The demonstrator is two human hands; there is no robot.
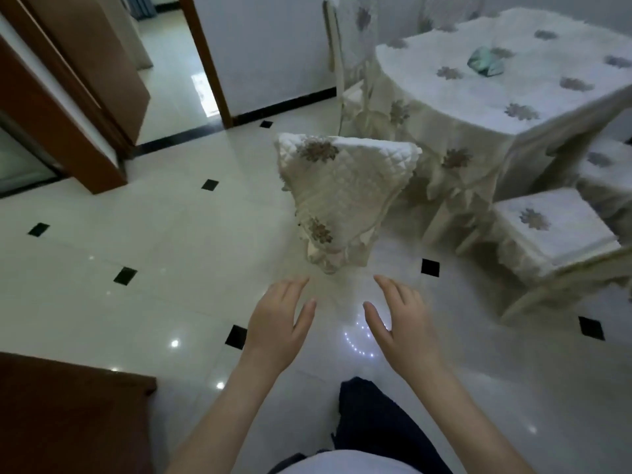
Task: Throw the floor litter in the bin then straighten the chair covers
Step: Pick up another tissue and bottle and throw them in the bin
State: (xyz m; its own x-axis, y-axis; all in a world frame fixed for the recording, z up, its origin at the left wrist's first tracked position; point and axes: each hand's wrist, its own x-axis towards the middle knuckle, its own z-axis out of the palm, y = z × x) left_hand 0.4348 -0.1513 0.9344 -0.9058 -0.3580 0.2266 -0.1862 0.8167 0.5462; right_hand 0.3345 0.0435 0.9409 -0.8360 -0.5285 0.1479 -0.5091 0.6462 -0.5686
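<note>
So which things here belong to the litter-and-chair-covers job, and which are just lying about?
Job:
- near chair cover
- stool cover
- far chair cover
- left hand, right hand, both empty

Lying about:
- teal object on table
- tablecloth
- wooden door

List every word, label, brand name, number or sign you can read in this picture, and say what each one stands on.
None: no readable text shows anywhere in the view.
The chair cover and tablecloth carry only embroidered flower motifs, no lettering.
The crumpled greenish item on the table is too blurred to show any print.
The floor tiles and door frame bear no signs.
</note>
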